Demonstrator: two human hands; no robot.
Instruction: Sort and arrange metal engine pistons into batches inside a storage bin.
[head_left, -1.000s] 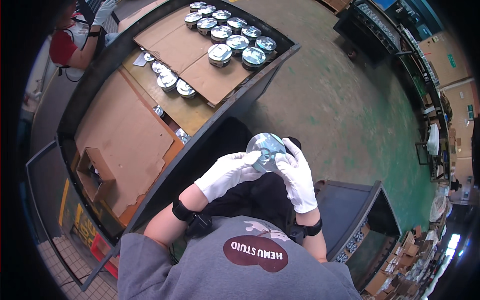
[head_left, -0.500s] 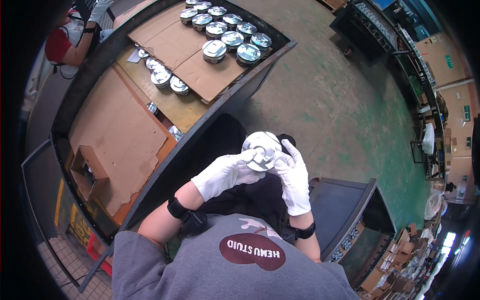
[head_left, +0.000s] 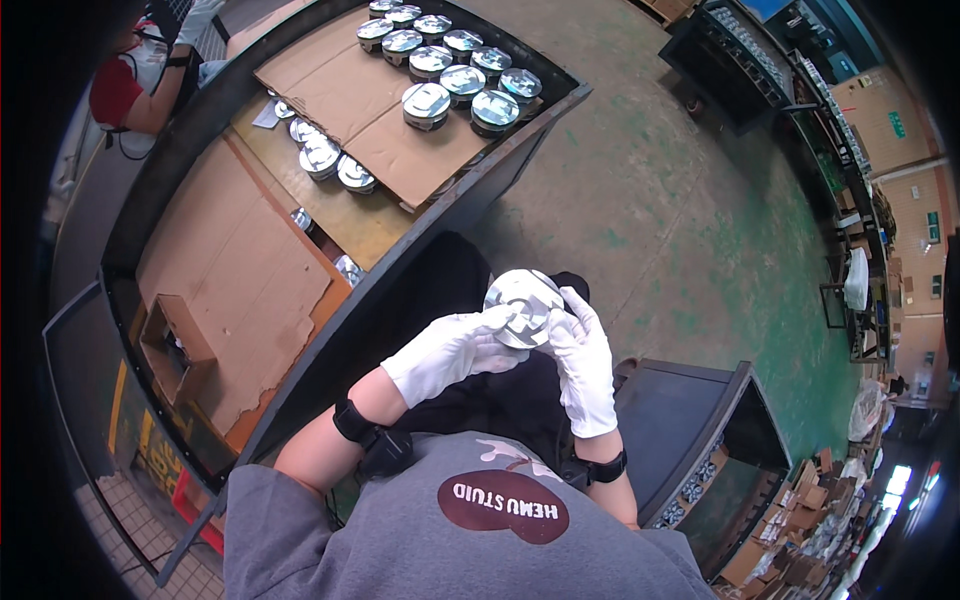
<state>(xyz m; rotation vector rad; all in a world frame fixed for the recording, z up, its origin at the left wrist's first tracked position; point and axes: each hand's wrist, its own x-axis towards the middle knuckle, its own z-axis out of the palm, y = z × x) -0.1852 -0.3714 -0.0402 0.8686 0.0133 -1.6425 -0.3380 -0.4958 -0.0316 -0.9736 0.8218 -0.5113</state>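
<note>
A shiny round metal piston (head_left: 524, 305) is held in front of my body, its machined crown facing up toward me. My left hand (head_left: 465, 343), in a white glove, grips its left and lower edge. The gloved fingers of my right hand (head_left: 583, 362) close on the piston's right edge. Parts of its rim and its underside are hidden behind the gloves. Several more pistons (head_left: 430, 62) stand crown up on a cardboard sheet (head_left: 350, 100) in the metal bin (head_left: 420, 225) to my left.
Other pistons (head_left: 320, 157) sit on a lower layer beside that sheet. A small open cardboard box (head_left: 180, 348) lies on a brown sheet. Another person's arm (head_left: 150, 105) shows at the far left. A dark metal cart (head_left: 690, 400) with pistons inside stands at my right.
Both hands stay on the piston, which has moved slightly lower in view. Otherwise the scene looks the same.
</note>
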